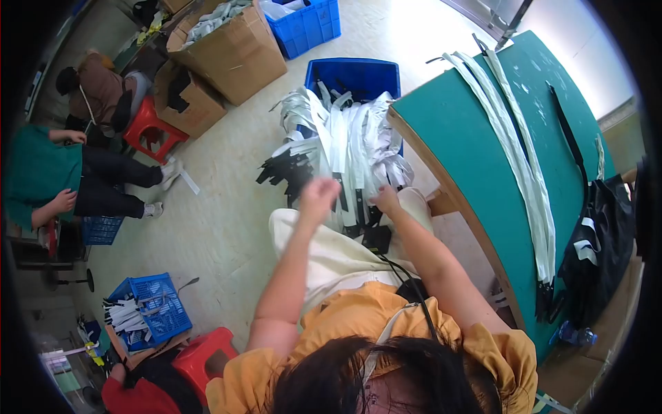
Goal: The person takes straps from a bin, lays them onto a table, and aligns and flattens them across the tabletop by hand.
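White and black fabric strips (345,134) hang in a thick pile over the near side of a blue bin (355,71), reaching down towards my lap. My left hand (320,196) is over the lower left part of the pile, blurred by motion, and its fingers are too smeared to read. At the pile's lower right is my right hand (386,200), fingers drawn together near a strip; what lies between them is too small to make out. A black piece (376,239) lies below, between my forearms.
A green table (441,124) with long white strips (510,145) stands at the right. Cardboard boxes (238,58) are at the upper left. A person in green (41,172) sits at the left, above a blue crate (162,303) and a red stool (207,352).
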Demonstrator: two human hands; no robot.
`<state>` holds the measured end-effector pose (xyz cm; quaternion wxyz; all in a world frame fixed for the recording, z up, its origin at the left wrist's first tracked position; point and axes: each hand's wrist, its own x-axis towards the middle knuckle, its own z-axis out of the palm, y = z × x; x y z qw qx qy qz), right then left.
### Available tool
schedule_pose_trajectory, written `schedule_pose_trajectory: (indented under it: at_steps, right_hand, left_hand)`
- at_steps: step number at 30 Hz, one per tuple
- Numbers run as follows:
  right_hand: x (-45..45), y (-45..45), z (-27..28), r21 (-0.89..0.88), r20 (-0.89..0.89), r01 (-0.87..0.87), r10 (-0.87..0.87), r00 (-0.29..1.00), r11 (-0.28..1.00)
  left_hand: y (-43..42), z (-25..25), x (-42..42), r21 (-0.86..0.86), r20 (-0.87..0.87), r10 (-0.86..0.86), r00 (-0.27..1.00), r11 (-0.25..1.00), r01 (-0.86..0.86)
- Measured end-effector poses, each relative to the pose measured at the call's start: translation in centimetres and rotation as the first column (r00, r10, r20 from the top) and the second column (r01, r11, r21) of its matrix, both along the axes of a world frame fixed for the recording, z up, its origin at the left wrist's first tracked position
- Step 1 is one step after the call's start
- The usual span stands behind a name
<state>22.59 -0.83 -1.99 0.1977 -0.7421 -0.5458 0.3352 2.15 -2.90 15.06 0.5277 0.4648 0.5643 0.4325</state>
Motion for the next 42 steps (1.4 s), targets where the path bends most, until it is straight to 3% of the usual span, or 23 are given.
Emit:
schedule_pose_trajectory:
  at_steps: [1,3,4,5,6,7,9,10,13,16,22,27,36,40,42]
  right_hand:
    - [-0.7,-0.3,-0.3,-0.052,0.031,-0.016,0.017,0.999,0.999]
    - [-1.8,-1.1,0.1,-0.157,0.093,-0.032,0.048,0.994,0.987]
    - [-1.7,-0.6,-0.2,-0.132,0.048,-0.056,0.062,0.997,0.99]
    - [-1.3,-0.5,-0.8,-0.115,0.004,-0.077,0.078,0.997,0.99]
    - [-1.0,-0.4,-1.1,-0.097,-0.039,-0.094,0.091,0.995,0.991]
    - [-0.7,0.1,-1.1,-0.128,-0.237,-0.07,0.038,0.971,0.989]
    - [0.0,0.9,-0.7,-0.207,-0.589,-0.038,-0.093,0.803,0.978]
    - [0.2,1.3,0.5,-0.268,-0.654,-0.091,-0.112,0.748,0.959]
    - [0.6,1.7,2.1,-0.338,-0.7,-0.121,-0.163,0.695,0.933]
    - [1.0,1.9,3.0,-0.371,-0.806,-0.174,-0.223,0.548,0.912]
    - [0.5,1.8,3.9,-0.438,-0.843,-0.159,-0.342,0.416,0.885]
    - [1.0,1.3,4.6,-0.502,-0.795,-0.151,-0.385,0.468,0.852]
    - [1.4,0.2,4.4,-0.485,-0.787,-0.103,-0.381,0.486,0.868]
    - [2.3,-0.6,3.7,-0.427,-0.825,-0.247,-0.263,0.5,0.87]
    - [2.3,-1.3,3.9,-0.407,-0.822,-0.214,-0.254,0.51,0.888]
  left_hand:
    - [0.3,-5.8,0.5,-0.155,-0.258,-0.138,0.956,0.983,0.1]
    - [-0.3,-12.0,2.8,-0.365,-0.508,-0.287,0.812,0.926,0.099]
    - [-0.8,-13.6,3.9,-0.323,-0.607,-0.314,0.73,0.937,0.134]
    - [-0.9,-16.4,4.6,-0.276,-0.626,-0.251,0.738,0.957,0.092]
    - [-0.3,-15.8,5.3,-0.326,-0.579,-0.174,0.797,0.945,-0.031]
    - [0.8,-14.7,6.0,-0.38,-0.532,-0.086,0.842,0.913,-0.147]
    - [3.1,-13.6,6.6,-0.344,-0.543,0.064,0.837,0.892,-0.292]
    - [4.2,-13.5,6.7,-0.328,-0.549,0.137,0.824,0.872,-0.363]
    - [7.2,-15.7,6.2,-0.321,-0.432,0.193,0.881,0.88,-0.35]
    - [7.5,-16.8,4.9,-0.485,0.007,0.15,0.989,0.865,-0.128]
    - [4.9,-17.1,4.5,-0.609,0.246,0.203,0.948,0.793,-0.011]
    - [3.3,-15.8,4.8,-0.572,0.338,0.176,0.924,0.819,0.053]
    - [0.2,-11.3,5.6,-0.51,0.177,0.015,0.984,0.856,0.079]
    - [-1.2,-11.3,5.4,-0.528,0.204,0.055,0.978,0.847,0.062]
    - [-2.2,-11.0,5.5,-0.514,0.213,0.057,0.975,0.856,0.063]
